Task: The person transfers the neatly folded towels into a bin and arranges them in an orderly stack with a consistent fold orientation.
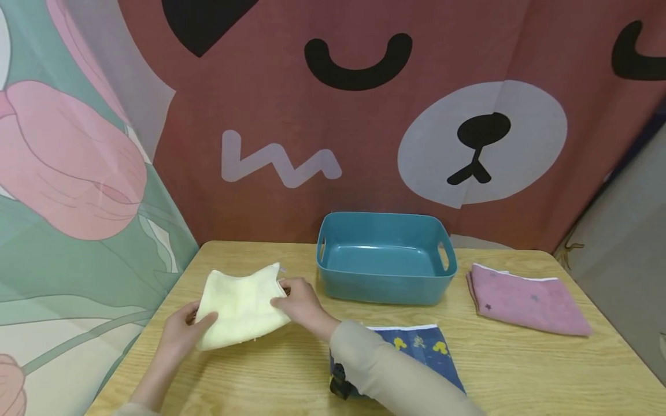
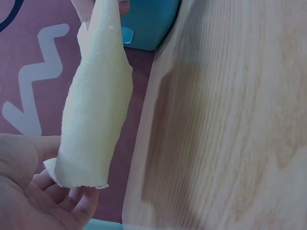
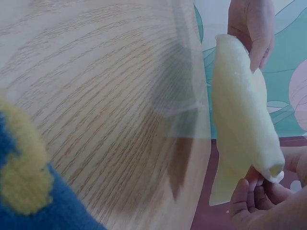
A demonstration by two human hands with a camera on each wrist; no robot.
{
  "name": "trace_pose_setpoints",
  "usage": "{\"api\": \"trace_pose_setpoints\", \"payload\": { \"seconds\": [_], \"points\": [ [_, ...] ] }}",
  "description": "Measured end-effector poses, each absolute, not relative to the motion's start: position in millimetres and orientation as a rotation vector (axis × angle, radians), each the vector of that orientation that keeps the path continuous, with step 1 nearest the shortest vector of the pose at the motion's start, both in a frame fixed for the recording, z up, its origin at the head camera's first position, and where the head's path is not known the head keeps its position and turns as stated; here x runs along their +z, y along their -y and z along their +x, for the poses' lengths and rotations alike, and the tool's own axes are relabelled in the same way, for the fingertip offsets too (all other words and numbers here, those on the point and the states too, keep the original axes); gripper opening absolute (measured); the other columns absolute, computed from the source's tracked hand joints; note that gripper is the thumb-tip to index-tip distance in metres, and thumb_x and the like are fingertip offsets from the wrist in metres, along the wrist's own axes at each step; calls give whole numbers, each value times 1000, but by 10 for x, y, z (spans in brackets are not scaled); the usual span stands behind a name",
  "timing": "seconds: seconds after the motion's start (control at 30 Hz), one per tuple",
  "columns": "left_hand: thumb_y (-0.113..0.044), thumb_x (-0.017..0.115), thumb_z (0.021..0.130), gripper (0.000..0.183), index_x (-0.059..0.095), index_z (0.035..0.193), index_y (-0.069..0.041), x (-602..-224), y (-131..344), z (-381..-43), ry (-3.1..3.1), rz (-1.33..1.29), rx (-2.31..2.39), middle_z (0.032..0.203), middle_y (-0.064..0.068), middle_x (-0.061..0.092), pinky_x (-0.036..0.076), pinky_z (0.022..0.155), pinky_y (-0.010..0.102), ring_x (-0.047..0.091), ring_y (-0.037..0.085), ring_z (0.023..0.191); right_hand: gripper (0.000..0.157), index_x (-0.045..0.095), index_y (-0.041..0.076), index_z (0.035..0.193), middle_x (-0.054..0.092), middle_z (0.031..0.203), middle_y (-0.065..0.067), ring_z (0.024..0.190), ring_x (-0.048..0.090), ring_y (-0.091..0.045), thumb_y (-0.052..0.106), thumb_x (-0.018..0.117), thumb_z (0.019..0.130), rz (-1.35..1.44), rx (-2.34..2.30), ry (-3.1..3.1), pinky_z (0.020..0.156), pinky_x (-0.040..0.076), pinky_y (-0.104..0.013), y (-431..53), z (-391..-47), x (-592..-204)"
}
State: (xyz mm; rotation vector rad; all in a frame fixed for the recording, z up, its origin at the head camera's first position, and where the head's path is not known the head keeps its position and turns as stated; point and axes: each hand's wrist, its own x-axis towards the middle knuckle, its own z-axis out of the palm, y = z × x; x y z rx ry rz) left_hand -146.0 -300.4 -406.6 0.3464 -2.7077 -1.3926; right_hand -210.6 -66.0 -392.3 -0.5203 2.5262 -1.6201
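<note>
A folded pale yellow towel point(image 1: 241, 306) is held up between both hands, over the left side of the wooden table. My left hand point(image 1: 183, 332) grips its left edge, thumb on the near face and fingers behind. At the opposite edge my right hand point(image 1: 302, 303) pinches the upper right part of the cloth. The left wrist view has the towel point(image 2: 96, 105) hanging above the table, its lower end between the thumb and fingers of the left hand point(image 2: 43, 187). In the right wrist view the right hand point(image 3: 268, 196) pinches a rolled-looking corner.
A teal plastic basket point(image 1: 385, 289) with handle holes stands at the table's back middle. To its right lies a folded pink towel point(image 1: 531, 300) with stars. A folded blue towel point(image 1: 416, 346) with yellow figures lies partly under the right forearm. A printed cloth point(image 1: 364, 127) hangs behind the table point(image 1: 270, 381).
</note>
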Motion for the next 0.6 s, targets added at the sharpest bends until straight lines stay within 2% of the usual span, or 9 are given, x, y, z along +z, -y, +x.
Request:
{"api": "trace_pose_setpoints", "payload": {
  "seconds": [0.17,0.3,0.43,0.6],
  "points": [
    [-31,61,90,61,42,133,8,-4017,2958,-1396,2687,342,-1393,127,30,49,50,68,20,57,35,104,10,70,2,89,62,76,0,68,53,-8,5,69,79,-555,-1610,-2518,58,46,-21,580,-2046,-3879],
    [-31,62,89,57,45,131,4,-3965,2908,-1341,2661,353,-1403,124,27,53,50,66,20,61,20,94,16,68,1,94,61,77,-1,70,54,-9,3,67,78,-547,-1651,-2464,59,47,-22,527,-1996,-3855],
    [-34,64,87,58,49,130,1,-3912,2854,-1303,2637,342,-1407,121,23,57,51,65,21,58,5,85,17,67,2,92,60,75,-1,66,53,-10,1,64,75,-518,-1670,-2432,56,46,-23,474,-1963,-3818],
    [-32,66,86,55,51,127,1,-3876,2784,-1247,2601,299,-1391,117,22,59,52,64,22,57,3,82,7,66,5,85,59,70,0,60,51,-10,6,68,78,-545,-1661,-2423,54,45,-24,411,-1906,-3800]
  ]
}}
